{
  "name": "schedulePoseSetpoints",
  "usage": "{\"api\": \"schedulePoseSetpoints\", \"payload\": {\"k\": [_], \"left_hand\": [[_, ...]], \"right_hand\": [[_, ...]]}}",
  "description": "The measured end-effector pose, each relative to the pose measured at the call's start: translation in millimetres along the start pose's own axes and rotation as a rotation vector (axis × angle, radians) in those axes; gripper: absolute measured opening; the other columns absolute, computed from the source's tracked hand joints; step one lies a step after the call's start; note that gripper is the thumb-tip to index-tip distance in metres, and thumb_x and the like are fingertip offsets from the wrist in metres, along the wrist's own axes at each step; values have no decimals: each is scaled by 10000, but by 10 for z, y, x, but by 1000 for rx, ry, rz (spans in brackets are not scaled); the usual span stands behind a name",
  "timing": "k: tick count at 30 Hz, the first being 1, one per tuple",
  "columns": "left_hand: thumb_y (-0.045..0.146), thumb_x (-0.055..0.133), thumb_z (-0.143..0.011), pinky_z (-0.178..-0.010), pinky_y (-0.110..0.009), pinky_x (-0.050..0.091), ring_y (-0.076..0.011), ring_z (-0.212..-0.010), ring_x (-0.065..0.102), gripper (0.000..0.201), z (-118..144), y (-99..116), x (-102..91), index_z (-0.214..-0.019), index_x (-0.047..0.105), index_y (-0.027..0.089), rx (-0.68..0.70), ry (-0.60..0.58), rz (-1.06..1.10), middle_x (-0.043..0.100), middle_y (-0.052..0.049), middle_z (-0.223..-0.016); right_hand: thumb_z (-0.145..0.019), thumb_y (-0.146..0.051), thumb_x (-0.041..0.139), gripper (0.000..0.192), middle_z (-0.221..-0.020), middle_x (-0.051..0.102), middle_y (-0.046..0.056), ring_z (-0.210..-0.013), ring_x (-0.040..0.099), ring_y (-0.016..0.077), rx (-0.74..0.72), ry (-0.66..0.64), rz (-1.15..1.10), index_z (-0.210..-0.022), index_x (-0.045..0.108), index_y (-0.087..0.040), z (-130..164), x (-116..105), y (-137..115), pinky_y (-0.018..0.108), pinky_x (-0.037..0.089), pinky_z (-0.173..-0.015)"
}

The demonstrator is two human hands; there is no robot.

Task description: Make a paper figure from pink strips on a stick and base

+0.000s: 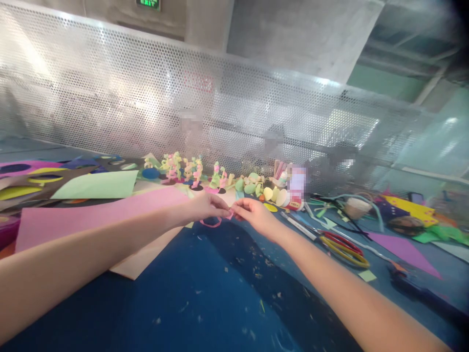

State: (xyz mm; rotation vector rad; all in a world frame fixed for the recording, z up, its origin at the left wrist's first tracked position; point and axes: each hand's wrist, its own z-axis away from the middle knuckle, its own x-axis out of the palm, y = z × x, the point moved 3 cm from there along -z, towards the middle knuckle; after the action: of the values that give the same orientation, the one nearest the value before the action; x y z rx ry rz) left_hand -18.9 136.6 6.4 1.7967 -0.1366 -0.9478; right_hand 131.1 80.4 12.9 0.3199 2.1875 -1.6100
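Observation:
Both of my arms reach forward over a dark blue table [176,303], and the fingertips nearly meet. My left hand [207,206] is closed in a pinch on a thin pink paper strip [211,225], which curls into a loop below the fingers. Opposite it, my right hand [254,215] pinches the strip's other part at the fingertips. Under my left forearm lies a large pink sheet [91,212], with a pale peach sheet [150,256] partly beneath it. Just beyond the hands stand several small pink, green and yellow paper figures [198,173].
Scissors with red and yellow handles [346,249] lie to the right, beside a white marker [298,226]. Farther right are a purple sheet [405,252], a paper cup [356,208] and a dark tool, perhaps a glue gun [421,291]. A perforated metal screen [146,93] rises behind.

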Motion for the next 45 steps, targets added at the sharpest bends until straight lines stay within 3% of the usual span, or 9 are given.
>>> {"api": "schedulePoseSetpoints", "payload": {"k": [5, 14, 18, 21, 27, 32, 36, 45], "left_hand": [[458, 666, -603, -616, -233, 419, -180, -766, 596, 336, -2, 1, -15, -801, 708, 191, -1, 54, 41, 689, -44, -764], [354, 663, -647, -708, -248, 468, -177, -885, 594, 338, 14, -13, -7, -949, 662, 203, -15, -90, 235, 670, -44, -952], [255, 687, -618, -763, -276, 463, -170, -851, 600, 377, -51, -92, -1, -980, 625, 168, 30, -10, 317, 670, -53, -855], [227, 659, -638, -708, -269, 469, -148, -758, 601, 359, -64, -96, 10, -987, 597, 163, 55, 66, 316, 649, -43, -820], [242, 602, -688, -484, -190, 391, -78, -526, 526, 346, -24, -112, 110, -1020, 528, 179, 31, 119, 280, 603, -1, -743], [285, 576, -715, -595, -229, 428, -125, -659, 575, 298, 12, -108, 196, -990, 523, 181, 142, 113, 180, 626, -6, -728], [333, 564, -728, -691, -255, 433, -148, -740, 594, 288, 39, -77, 203, -965, 535, 173, 139, 164, 141, 650, -24, -769], [436, 523, -750, -519, -208, 353, -111, -569, 527, 337, 67, -49, 186, -967, 545, 179, 95, 195, 82, 617, 6, -669]], "right_hand": [[-746, -385, 575, 227, -708, 616, 13, -631, 552, 127, 31, -15, -36, -805, 584, -166, -1, -8, 25, 283, 454, -648], [-685, -365, 636, 234, -721, 619, 19, -646, 564, 136, 49, 65, -74, -789, 574, -165, -20, -61, 54, 312, 456, -674], [-739, -388, 573, 233, -752, 621, 24, -726, 596, 166, 48, 106, -135, -866, 550, -195, -22, -38, 61, 338, 477, -714], [-774, -430, 516, 241, -756, 616, 24, -733, 602, 172, 39, 128, -161, -877, 528, -212, -17, 9, 90, 339, 492, -699], [-673, -379, 653, 286, -751, 590, 2, -696, 568, 142, -33, 159, -141, -833, 505, -195, -1, 119, 190, 313, 474, -701], [-692, -378, 635, 253, -708, 583, 1, -637, 555, 125, -27, 140, -164, -797, 537, -170, 25, 148, 249, 301, 459, -680], [-688, -370, 641, 265, -710, 580, -3, -631, 551, 118, -30, 141, -197, -820, 534, -166, 28, 140, 269, 294, 454, -683], [-697, -319, 637, 272, -781, 597, 2, -743, 570, 141, -71, 103, -204, -892, 496, -195, 32, 145, 279, 315, 441, -756]]}}
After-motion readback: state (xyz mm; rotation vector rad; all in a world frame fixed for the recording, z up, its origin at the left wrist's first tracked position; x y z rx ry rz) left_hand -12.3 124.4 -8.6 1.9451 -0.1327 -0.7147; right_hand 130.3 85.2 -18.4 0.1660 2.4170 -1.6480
